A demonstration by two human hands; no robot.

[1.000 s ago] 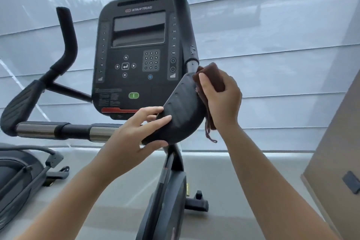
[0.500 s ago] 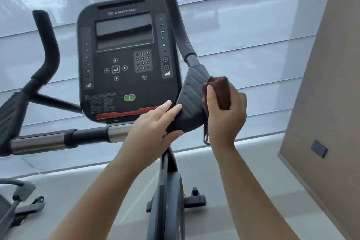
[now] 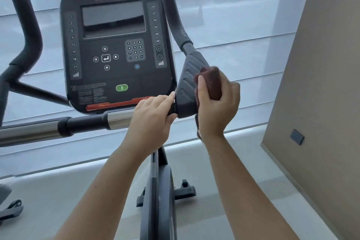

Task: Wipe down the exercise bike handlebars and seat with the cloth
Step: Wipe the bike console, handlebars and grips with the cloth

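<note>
The exercise bike's black handlebars fill the view, with a ribbed right elbow pad below the upright right grip. My right hand is shut on a dark red-brown cloth and presses it against the pad's right side. My left hand is closed around the horizontal bar where it meets the pad. The left upright grip stands at the far left. The seat is out of view.
The black console with screen and keypad stands between the grips. A window with a pale blind lies behind the bike. A beige wall rises close on the right. The bike's frame and base stand on a grey floor below.
My left hand has slid from the pad's front down onto the bar and closed around it. My right hand has rubbed the cloth lower along the pad. The view has shifted right.
</note>
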